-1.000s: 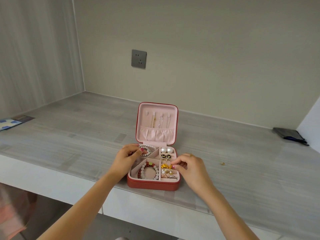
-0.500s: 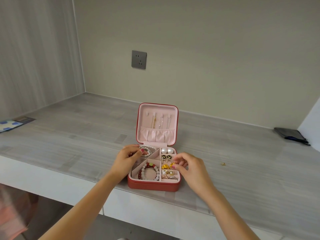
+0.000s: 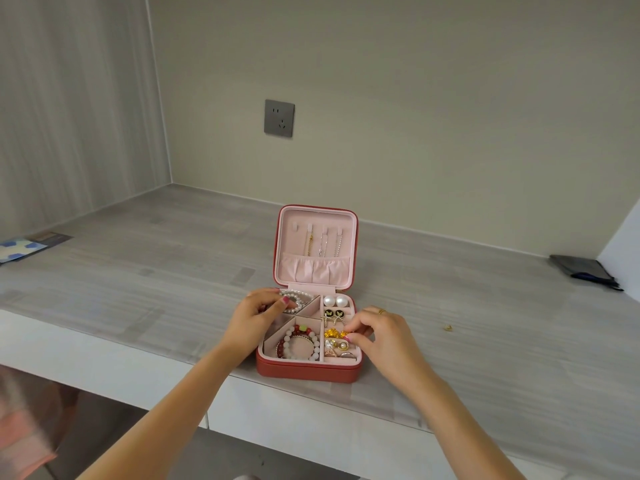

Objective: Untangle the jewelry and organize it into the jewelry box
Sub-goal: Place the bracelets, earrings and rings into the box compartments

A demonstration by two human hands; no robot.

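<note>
A red jewelry box (image 3: pixel 308 373) with pink lining stands open near the counter's front edge, lid upright with three thin chains (image 3: pixel 322 243) hanging inside. My left hand (image 3: pixel 254 318) rests on the box's left rim, fingers curled at the pearl bracelet (image 3: pixel 297 301) in the back-left compartment. My right hand (image 3: pixel 379 336) pinches a small gold earring (image 3: pixel 335 332) over the right column of compartments. A red and white bead bracelet (image 3: pixel 298 342) lies in the front-left compartment. Two pearl studs (image 3: pixel 335 301), black studs (image 3: pixel 334 313) and rings (image 3: pixel 337 349) fill the right side.
One small gold piece (image 3: pixel 447 328) lies loose on the grey counter (image 3: pixel 156 271) to the right of the box. A dark pouch (image 3: pixel 585 271) sits at the far right by the wall. A blue patterned card (image 3: pixel 24 247) lies at the far left. A wall socket (image 3: pixel 279 118) is behind.
My right hand has shifted slightly, its fingertips lowering onto the gold earring in the right column. My left hand has stayed at the pearl bracelet.
</note>
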